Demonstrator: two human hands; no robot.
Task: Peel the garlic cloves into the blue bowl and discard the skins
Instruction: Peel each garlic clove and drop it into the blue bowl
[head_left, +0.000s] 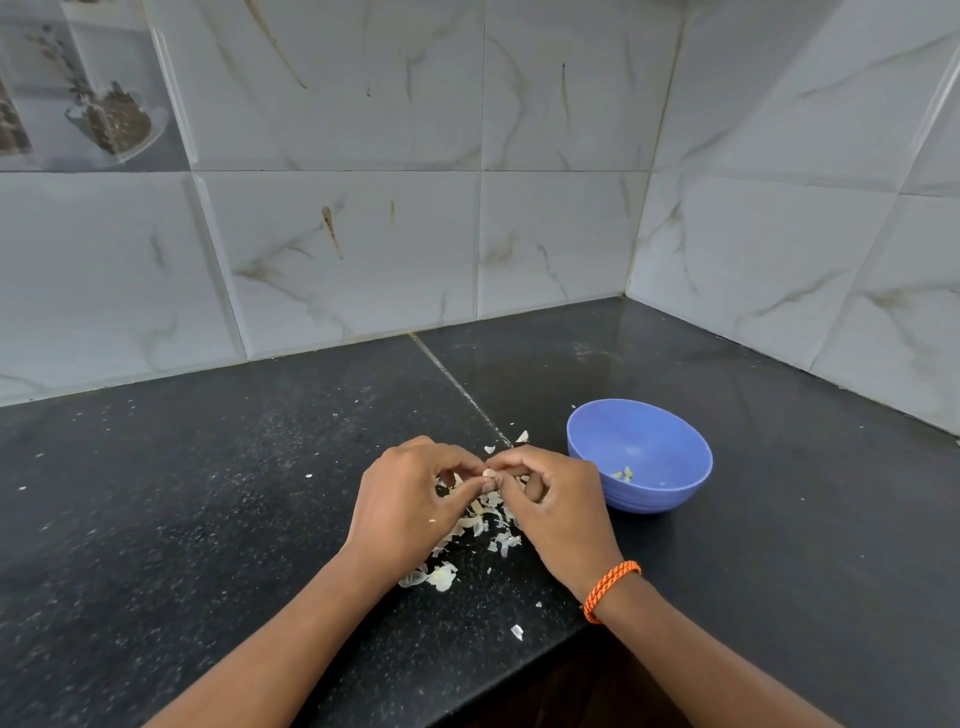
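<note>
Black speckled countertop, set in a corner of pale marbled wall tiles; one decorated tile at upper left.
Left hand and right hand: fingertips meet above the counter, both pinching one small garlic clove; how much skin remains on it is too small to tell.
Garlic skins: loose pale heap on the counter directly under and between the hands, with stray flakes around it.
Blue bowl: upright, just beside the right hand, holding what appears to be a few small pale bits near its bottom.
Orange braided wristband: on the right wrist.
</note>
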